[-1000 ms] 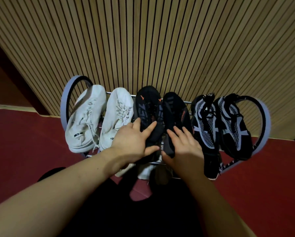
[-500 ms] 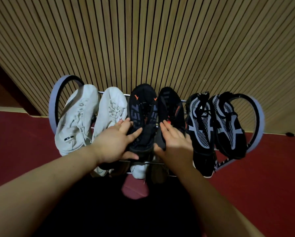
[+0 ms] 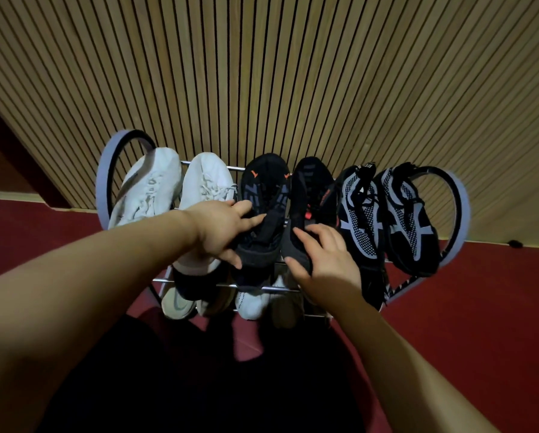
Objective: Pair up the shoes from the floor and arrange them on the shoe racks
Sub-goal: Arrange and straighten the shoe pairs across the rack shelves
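A shoe rack [image 3: 101, 189] with round end hoops stands against the slatted wall. Its top shelf holds three pairs, toes toward the wall: white sneakers [image 3: 149, 189], black sneakers with orange marks, and black-and-grey mesh shoes [image 3: 358, 207]. My left hand [image 3: 221, 232] grips the heel of the left black sneaker [image 3: 262, 189], fingers over it and thumb under. My right hand [image 3: 324, 260] holds the heel of the right black sneaker [image 3: 311, 189], thumb on its inner side. Both black sneakers lie on the shelf side by side.
On the lower shelf, the heels of several light-coloured shoes [image 3: 251, 303] poke out below the top rail. Red floor [image 3: 480, 307] stretches on both sides of the rack. The wooden slat wall [image 3: 262, 73] rises right behind it. My dark clothing fills the bottom of the view.
Both hands have slid back from the tops of the black sneakers to their heels and now clasp them. The two sneakers sit closer together and straighter.
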The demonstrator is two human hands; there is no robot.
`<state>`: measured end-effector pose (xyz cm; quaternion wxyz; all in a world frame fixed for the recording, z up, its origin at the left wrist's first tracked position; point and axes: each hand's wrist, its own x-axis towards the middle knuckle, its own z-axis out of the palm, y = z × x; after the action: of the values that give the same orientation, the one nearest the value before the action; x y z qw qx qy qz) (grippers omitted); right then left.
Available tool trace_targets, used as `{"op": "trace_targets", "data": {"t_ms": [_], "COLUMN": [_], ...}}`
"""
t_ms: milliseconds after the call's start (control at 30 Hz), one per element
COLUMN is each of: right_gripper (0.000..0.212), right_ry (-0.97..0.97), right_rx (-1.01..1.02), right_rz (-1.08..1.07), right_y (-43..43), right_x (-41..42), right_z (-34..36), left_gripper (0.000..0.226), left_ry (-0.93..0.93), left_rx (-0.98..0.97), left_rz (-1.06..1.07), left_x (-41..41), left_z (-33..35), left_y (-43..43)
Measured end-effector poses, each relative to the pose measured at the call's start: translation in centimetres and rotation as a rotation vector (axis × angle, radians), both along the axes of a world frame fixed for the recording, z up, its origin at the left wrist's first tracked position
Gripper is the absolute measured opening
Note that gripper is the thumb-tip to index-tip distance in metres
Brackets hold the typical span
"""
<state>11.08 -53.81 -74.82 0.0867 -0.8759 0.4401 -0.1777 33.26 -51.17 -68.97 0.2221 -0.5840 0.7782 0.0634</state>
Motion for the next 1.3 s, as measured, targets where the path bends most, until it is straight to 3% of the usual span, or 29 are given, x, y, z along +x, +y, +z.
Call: {"op": "trace_targets", "data": {"t_ms": [300,400,467,533,600,667,800,1000,1300], "right_gripper": [0.062,0.069,0.070,0.071,0.066,0.060,0.075,0.083,0.077], "right_ry": [-0.045,0.023,0.085,-0.017,-0.168,-0.128,0.064,0.190,-0.197], "right_rx": [0.023,0.063,0.118,0.098,0.072,0.175,0.101,0.163,0.309], "right_rz": [0.176,0.203,0.205,0.031,-0.288,-0.437,-0.367,-0.384,-0.467], "right_y": [-1.9,-2.0,-2.1,-2.5,-2.7,-2.9,-2.7,-3.1,-3.4], "right_x": [-0.8,-1.2,-1.7,-2.8,-4.6,-6.2,-6.8,-6.3,-6.2], "right_z": [0.2,0.9,1.5,2.1,2.2,1.2,-0.3,0.5,2.8], "left_gripper": [0.090,0.110,0.120,0.109,0.095,0.092,0.083,0.083,0.082], "left_ry": [-0.111,-0.072,0.087,0.257,0.379,0.450,0.391,0.414,0.459], "left_rx": [-0.100,-0.113,-0.116,-0.203,-0.364,-0.386,-0.143,-0.214,-0.244], "left_rz": [-0.011,-0.038,0.006,0.094,0.179,0.230,0.249,0.238,0.250], "left_x": [-0.8,-0.5,-0.4,-0.6,-1.4,-2.9,-5.0,-4.7,-4.6], "left_z": [-0.7,-0.3,0.8,1.4,0.7,-0.4,-2.4,-3.7,-4.1], "left_y": [1.2,1.2,0.9,0.0,-1.0,-1.8,-3.0,-2.7,-2.9]}}
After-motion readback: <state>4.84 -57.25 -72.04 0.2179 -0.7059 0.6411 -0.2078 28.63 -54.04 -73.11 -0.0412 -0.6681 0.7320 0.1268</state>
